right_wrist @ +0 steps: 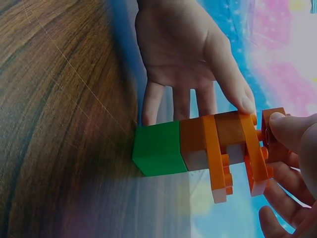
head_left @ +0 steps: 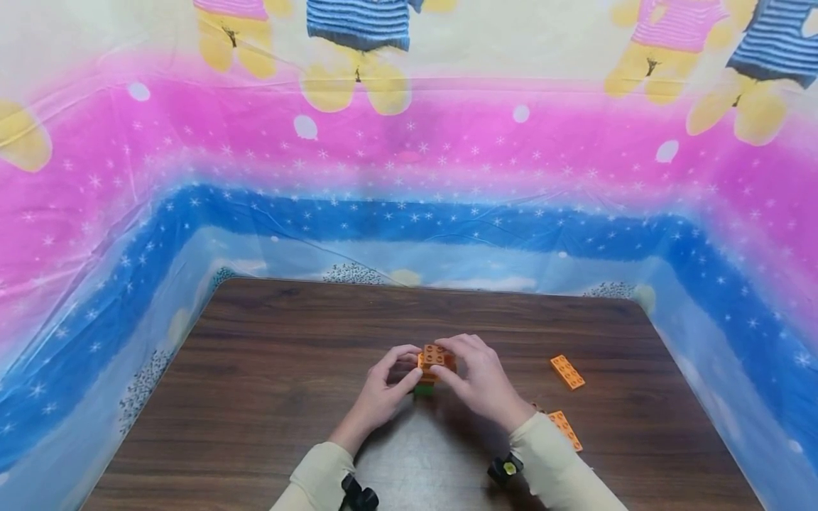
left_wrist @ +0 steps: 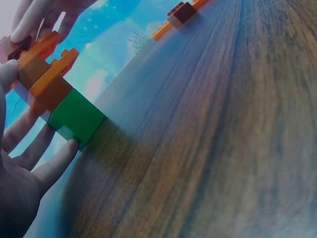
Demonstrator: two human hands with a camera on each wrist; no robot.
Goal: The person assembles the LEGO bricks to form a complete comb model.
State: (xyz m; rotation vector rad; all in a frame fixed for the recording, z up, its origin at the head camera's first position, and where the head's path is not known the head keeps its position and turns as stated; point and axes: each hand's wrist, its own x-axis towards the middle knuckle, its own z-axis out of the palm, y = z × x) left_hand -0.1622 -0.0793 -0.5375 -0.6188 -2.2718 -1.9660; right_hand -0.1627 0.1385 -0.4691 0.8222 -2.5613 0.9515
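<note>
Between the hands, a stack of toy building bricks stands upright on the table. Its base is a green brick; above come brown bricks alternating with flat orange plates, which jut out to one side. My left hand holds the stack from the left, its thumb against the upper orange plate and its other fingers alongside the lower bricks. My right hand pinches a brown brick between thumb and fingers, right at the top plate's studs. Whether that brick is fully seated, I cannot tell.
To the right lie an orange plate and, nearer, another orange plate partly behind the right sleeve. A loose brown brick shows beside orange plates in the left wrist view. A printed cloth surrounds the wooden table.
</note>
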